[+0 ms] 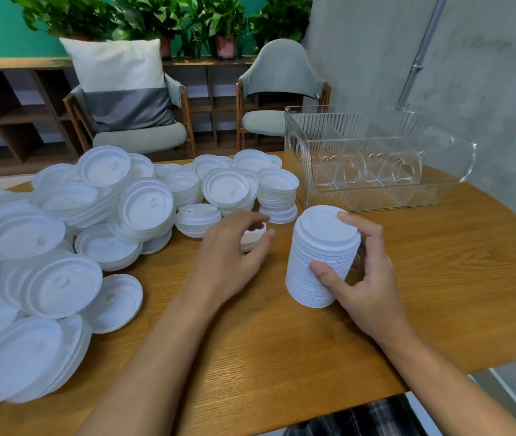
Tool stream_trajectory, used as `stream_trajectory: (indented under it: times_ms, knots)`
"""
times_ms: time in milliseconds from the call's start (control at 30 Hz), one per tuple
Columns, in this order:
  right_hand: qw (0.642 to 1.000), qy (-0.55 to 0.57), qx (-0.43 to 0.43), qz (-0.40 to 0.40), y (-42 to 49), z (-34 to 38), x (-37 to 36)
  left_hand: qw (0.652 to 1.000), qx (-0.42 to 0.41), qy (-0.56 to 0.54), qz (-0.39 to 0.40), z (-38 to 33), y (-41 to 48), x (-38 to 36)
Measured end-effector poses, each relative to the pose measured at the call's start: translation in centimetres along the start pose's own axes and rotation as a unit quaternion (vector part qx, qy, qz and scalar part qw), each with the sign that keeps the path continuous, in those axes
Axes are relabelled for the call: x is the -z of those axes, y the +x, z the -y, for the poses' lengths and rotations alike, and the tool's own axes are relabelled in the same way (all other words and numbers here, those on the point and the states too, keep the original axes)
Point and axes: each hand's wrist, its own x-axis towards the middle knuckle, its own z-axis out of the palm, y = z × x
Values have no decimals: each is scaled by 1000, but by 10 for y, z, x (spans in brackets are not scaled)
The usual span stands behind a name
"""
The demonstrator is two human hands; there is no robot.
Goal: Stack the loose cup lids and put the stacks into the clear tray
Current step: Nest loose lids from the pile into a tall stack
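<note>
The right hand (363, 278) grasped a tall stack (322, 256) of white lids at the middle of the table (439, 294). The thumb pressed the stack's near side, the forefinger lay on the rim of the top lid, and the other fingers curled round the right side. The stack leaned a little; whether its base rested on the wood or was just raised I could not tell.

Just left of it, the left hand (234, 256) curled over a small white lid (252, 238), thumb on the far side and fingers on the near side, pinching it low by the table. Most of it was hidden by the hand, so I could not tell whether it was one lid or a few.

The pile (93, 221) of loose lids filled the left side of the table, from the near left edge to the far middle, with some in short stacks, some tipped on edge and many lying rim up.

The clear tray (297, 133) stood at the far right, beyond the stack and apart from it, with ribbed walls and inner dividers cut with heart shapes.

Behind the table stood two chairs (269, 121), the left one bearing a white and grey cushion (121, 83), then a low wooden shelf (14, 105) with potted plants (162, 17) on top. A grey wall with a metal pipe (420, 58) rose at the right.
</note>
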Motion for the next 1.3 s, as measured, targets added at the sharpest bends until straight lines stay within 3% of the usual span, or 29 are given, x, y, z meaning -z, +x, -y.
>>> stream_trajectory:
  times_ms: [100,200,400,600,733,967,1133,1300]
  knots:
    - [1000,1,-11,-8,0,0,0,990,22,127,48,9,1,1]
    - [1000,-3,-16,-2,-1,0,1,980,21,188,65,10,2,-1]
    - [1000,-7,-20,0,1,0,1,981,39,182,50,1,4,1]
    - [1000,0,-21,6,0,0,2,994,109,-5,4,-6,4,1]
    - [1000,-5,-16,4,0,1,2,987,107,-113,-37,-19,4,4]
    - [1000,9,-8,-2,0,3,2,948,154,-265,-87,-26,7,11]
    - [1000,12,-4,2,0,6,1,893,168,-415,-50,-31,9,11]
    - [999,6,30,9,-1,6,-3,895,129,-422,-63,-42,7,2]
